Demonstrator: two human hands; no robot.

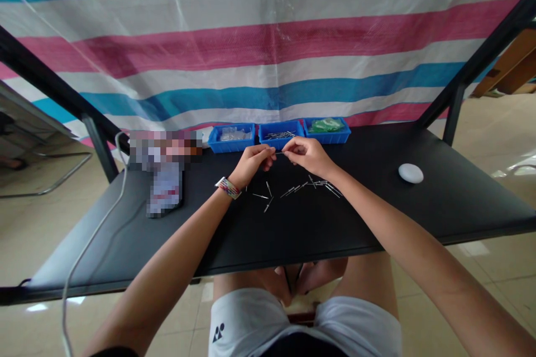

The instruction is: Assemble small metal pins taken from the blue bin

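Two hands meet just above the black desk (pixel 419 217), in front of the middle blue bin (pixel 281 134). The left hand (pixel 251 163) and right hand (pixel 307 155) each have their grip pinched closed on a thin metal pin (pixel 279 152) held between them, its ends hidden by fingertips. This looks like a fitting or joining step; the next move seems to call for fine alignment at the fingertips. More slim, shiny pins (pixel 312 185) lie scattered on the matte desk below the hands. A smooth white oval puck (pixel 411 173) sits well apart, to the right.
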